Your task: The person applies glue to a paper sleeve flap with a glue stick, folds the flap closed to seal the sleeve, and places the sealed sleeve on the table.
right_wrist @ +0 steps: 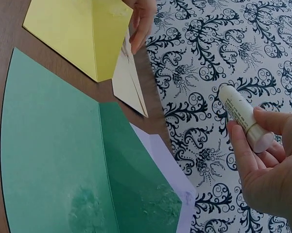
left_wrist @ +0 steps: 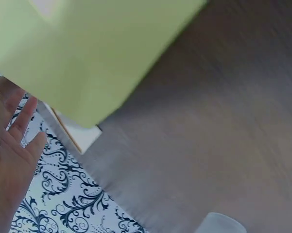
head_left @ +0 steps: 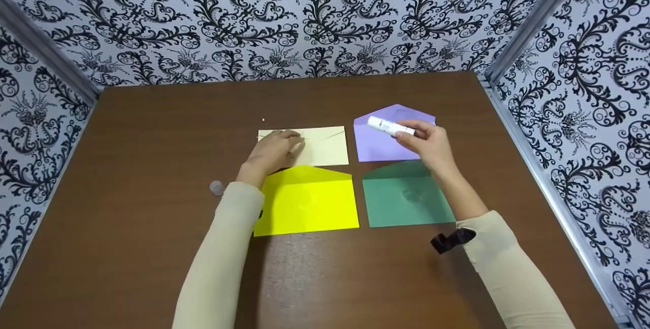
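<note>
My left hand [head_left: 277, 150] rests on the left part of a cream envelope [head_left: 325, 146], whose flap is folded down. In the left wrist view, the fingers of that hand look fairly straight and hold nothing. My right hand [head_left: 431, 146] pinches a white glue stick [right_wrist: 243, 114] between thumb and fingers, above a lilac envelope [head_left: 378, 141] with its flap raised. Nearer to me lie a yellow envelope [head_left: 307, 204] and a green envelope [head_left: 406, 197], both with flaps up. Shiny smears mark the green envelope in the right wrist view.
A small translucent cap [head_left: 217, 188] stands on the brown table [head_left: 152, 176], left of the yellow envelope. One tiny white crumb [head_left: 263, 120] lies behind the cream envelope. Patterned walls [head_left: 325, 19] enclose the table at the back and sides.
</note>
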Motion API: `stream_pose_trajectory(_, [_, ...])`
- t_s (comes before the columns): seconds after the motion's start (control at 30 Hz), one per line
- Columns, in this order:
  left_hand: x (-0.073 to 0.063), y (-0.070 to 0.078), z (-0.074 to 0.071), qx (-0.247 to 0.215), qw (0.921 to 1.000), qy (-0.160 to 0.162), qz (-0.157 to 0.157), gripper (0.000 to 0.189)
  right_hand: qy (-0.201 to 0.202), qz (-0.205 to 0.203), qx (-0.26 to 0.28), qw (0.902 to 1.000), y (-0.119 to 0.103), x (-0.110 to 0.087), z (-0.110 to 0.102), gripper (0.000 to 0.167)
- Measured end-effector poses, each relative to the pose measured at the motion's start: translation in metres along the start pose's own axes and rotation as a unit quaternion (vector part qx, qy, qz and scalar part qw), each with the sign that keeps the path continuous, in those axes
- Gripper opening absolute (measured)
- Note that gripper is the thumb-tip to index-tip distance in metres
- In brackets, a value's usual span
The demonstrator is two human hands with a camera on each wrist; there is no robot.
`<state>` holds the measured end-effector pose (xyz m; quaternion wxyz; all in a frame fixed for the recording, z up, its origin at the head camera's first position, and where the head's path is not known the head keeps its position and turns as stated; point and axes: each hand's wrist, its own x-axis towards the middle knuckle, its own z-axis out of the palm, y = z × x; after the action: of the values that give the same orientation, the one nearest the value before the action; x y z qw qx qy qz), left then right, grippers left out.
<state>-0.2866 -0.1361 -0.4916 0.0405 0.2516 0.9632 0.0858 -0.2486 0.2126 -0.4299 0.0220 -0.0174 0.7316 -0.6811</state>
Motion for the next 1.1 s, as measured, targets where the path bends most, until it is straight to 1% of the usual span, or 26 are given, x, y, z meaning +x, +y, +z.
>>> stream_pose_trajectory(0.13, [0.005, 0.011, -0.007, -0.023, 0.9996, 0.015, 0.003, 0.041, 0.002, -0.001, -0.009, 1.0000, -0.003, 0.002, -0.004, 0.041])
stream_pose_trajectory(0.23, [0.011, 0.023, -0.014, -0.022, 0.9997, 0.010, 0.010, 0.043, 0.007, -0.003, -0.022, 0.9997, -0.004, 0.005, -0.007, 0.041])
stream_pose_trajectory(0.37, [0.020, 0.042, -0.020, -0.014, 0.9991, 0.012, 0.039, 0.043, 0.010, -0.010, -0.028, 0.9995, -0.003, 0.009, -0.011, 0.041])
stream_pose_trajectory(0.5, [0.030, 0.062, -0.021, -0.008, 0.9981, 0.012, 0.060, 0.042, 0.016, -0.014, -0.038, 0.9990, -0.001, 0.013, -0.017, 0.041])
stream_pose_trajectory(0.67, [0.045, 0.087, -0.017, -0.013, 0.9963, 0.007, 0.084, 0.042, 0.025, -0.010, -0.063, 0.9977, 0.000, 0.017, -0.025, 0.040])
stream_pose_trajectory(0.77, [0.054, 0.101, -0.012, -0.017, 0.9958, 0.000, 0.090, 0.040, 0.029, -0.009, -0.079, 0.9964, 0.001, 0.019, -0.031, 0.041])
stream_pose_trajectory(0.93, [0.068, 0.119, 0.000, -0.014, 0.9970, -0.020, 0.073, 0.038, 0.028, -0.007, -0.084, 0.9961, 0.006, 0.022, -0.038, 0.040])
stream_pose_trajectory(1.0, [0.072, 0.123, 0.005, -0.012, 0.9975, -0.026, 0.065, 0.036, 0.029, -0.005, -0.083, 0.9961, 0.008, 0.023, -0.041, 0.040])
stream_pose_trajectory(1.1, [0.076, 0.129, 0.013, -0.014, 0.9976, -0.034, 0.059, 0.036, 0.034, -0.002, -0.101, 0.9943, 0.009, 0.024, -0.043, 0.039])
